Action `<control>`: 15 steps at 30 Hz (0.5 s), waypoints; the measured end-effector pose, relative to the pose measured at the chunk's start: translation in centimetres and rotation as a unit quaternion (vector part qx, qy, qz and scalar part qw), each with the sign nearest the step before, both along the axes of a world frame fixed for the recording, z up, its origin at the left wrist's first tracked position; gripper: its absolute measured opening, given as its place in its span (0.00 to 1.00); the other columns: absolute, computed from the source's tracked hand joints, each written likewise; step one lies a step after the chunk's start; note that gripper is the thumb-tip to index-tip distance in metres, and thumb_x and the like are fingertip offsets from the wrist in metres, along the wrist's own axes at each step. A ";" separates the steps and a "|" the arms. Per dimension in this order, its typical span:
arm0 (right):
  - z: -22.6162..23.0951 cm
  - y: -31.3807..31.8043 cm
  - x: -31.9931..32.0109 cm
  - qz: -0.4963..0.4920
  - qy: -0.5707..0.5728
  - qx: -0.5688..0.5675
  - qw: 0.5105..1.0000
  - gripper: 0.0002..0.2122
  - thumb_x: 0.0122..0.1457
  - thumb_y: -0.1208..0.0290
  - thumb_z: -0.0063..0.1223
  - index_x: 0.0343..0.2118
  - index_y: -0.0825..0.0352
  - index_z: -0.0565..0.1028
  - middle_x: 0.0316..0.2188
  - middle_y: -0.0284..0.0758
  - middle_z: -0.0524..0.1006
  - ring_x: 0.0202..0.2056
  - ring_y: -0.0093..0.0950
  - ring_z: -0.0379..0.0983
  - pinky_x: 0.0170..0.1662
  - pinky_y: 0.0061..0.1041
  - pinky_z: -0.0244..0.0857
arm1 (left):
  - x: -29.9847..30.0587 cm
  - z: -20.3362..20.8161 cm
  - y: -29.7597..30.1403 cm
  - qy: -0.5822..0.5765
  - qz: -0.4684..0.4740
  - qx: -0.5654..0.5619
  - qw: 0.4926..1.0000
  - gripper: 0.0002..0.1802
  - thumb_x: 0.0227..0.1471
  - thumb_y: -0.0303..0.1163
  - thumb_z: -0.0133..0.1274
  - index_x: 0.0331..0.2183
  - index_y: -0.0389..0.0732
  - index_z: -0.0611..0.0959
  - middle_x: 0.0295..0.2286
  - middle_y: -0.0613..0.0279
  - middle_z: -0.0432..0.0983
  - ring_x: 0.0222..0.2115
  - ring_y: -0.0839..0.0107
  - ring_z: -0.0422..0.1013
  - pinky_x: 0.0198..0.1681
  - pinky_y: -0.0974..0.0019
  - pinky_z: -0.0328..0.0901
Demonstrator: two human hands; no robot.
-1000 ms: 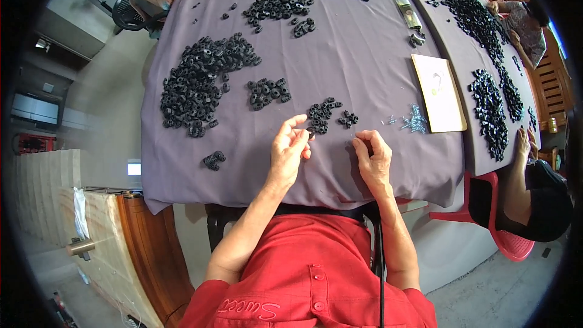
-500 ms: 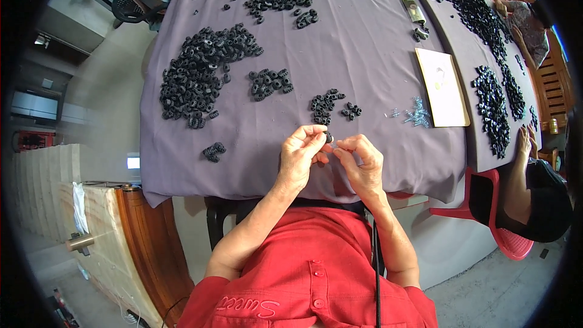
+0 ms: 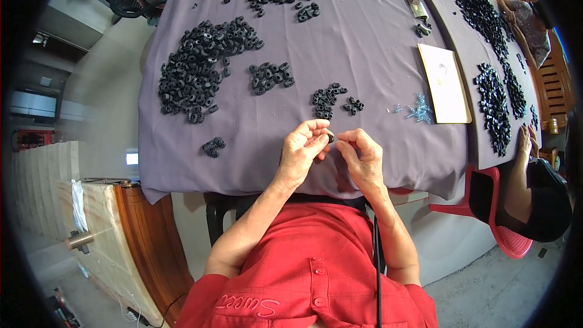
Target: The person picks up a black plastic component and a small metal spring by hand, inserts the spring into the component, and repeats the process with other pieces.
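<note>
Over the near edge of the purple-grey cloth, my left hand (image 3: pixel 302 149) pinches a small black ribbed ring-shaped part (image 3: pixel 330 138) between thumb and fingertips. Close to its right side, my right hand (image 3: pixel 362 157) has thumb and index finger pressed together; whatever they hold is too small or hidden to name. Just beyond the hands lie a small cluster of black ring parts (image 3: pixel 328 101) and a smaller group (image 3: pixel 353 106). To the right is a little pile of clear bluish pieces (image 3: pixel 419 109).
A large heap of black parts (image 3: pixel 200 70) spreads on the left, with smaller piles (image 3: pixel 270 78) nearby. A pale board (image 3: pixel 444 84) and a tube-like packet (image 3: pixel 414 1) lie right. Another person's hand (image 3: pixel 526 141) rests by the far-right table, above a red chair (image 3: pixel 510 240).
My right hand's fingertips have drawn slightly away from the black part, and the clear bit seen between the hands no longer shows. My left hand keeps its pinch. The view has shifted a little.
</note>
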State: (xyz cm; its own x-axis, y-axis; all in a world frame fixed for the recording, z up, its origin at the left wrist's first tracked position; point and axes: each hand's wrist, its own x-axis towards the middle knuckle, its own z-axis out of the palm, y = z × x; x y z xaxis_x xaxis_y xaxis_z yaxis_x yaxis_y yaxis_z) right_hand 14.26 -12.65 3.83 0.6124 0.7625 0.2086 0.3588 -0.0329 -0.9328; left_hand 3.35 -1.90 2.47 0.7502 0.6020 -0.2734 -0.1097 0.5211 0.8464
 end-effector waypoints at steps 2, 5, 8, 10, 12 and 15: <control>0.0 0.0 0.0 0.007 -0.003 -0.004 1.000 0.04 0.51 0.82 0.54 0.30 0.71 0.74 0.25 0.36 0.75 0.26 0.25 0.73 0.32 0.22 0.67 | 0.0 -0.3 0.2 -0.013 0.004 -0.029 0.999 0.13 0.55 0.23 0.50 0.44 0.36 0.73 0.31 0.63 0.75 0.24 0.79 0.68 0.26 0.78 0.63; 0.0 0.3 0.0 0.003 -0.026 0.004 1.000 0.03 0.50 0.82 0.55 0.29 0.71 0.74 0.24 0.36 0.75 0.26 0.26 0.73 0.31 0.22 0.67 | -0.2 -0.7 0.4 0.007 0.006 -0.047 0.999 0.10 0.55 0.24 0.50 0.41 0.37 0.75 0.30 0.64 0.75 0.23 0.79 0.68 0.26 0.78 0.63; -0.3 0.5 0.1 -0.002 -0.029 0.017 0.999 0.03 0.50 0.82 0.55 0.29 0.70 0.74 0.24 0.37 0.75 0.26 0.26 0.73 0.31 0.22 0.67 | -0.1 -0.9 0.5 -0.012 0.006 -0.093 0.996 0.07 0.54 0.25 0.51 0.38 0.37 0.77 0.28 0.65 0.75 0.23 0.79 0.69 0.27 0.78 0.64; -0.5 0.6 0.2 0.002 -0.029 0.001 1.000 0.04 0.50 0.82 0.55 0.29 0.70 0.74 0.24 0.37 0.75 0.25 0.26 0.73 0.31 0.22 0.67 | -0.3 -1.0 0.6 -0.015 0.003 -0.096 0.995 0.06 0.54 0.26 0.52 0.37 0.37 0.78 0.28 0.65 0.75 0.23 0.80 0.69 0.27 0.78 0.64; -0.8 0.6 0.1 0.009 -0.022 0.003 1.000 0.04 0.49 0.83 0.55 0.29 0.70 0.74 0.24 0.37 0.75 0.25 0.26 0.73 0.30 0.22 0.67 | -0.3 -1.1 0.7 -0.018 0.001 -0.099 0.995 0.06 0.54 0.26 0.52 0.35 0.37 0.78 0.28 0.65 0.75 0.23 0.80 0.69 0.27 0.78 0.64; -0.8 0.7 -0.1 0.010 -0.020 0.011 1.000 0.04 0.49 0.83 0.56 0.29 0.70 0.74 0.23 0.36 0.75 0.25 0.25 0.73 0.29 0.21 0.67 | -0.2 -0.9 0.6 -0.022 -0.016 -0.099 0.995 0.06 0.54 0.27 0.53 0.36 0.37 0.78 0.26 0.66 0.75 0.22 0.80 0.68 0.27 0.78 0.64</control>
State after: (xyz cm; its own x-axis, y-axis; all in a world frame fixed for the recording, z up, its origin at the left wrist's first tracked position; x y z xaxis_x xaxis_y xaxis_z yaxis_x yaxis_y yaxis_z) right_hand 14.17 -11.97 2.99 0.5883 0.7695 0.2486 0.3959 -0.0060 -0.9183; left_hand 3.12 -1.28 1.53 0.7819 0.5157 -0.3504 -0.1260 0.6812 0.7212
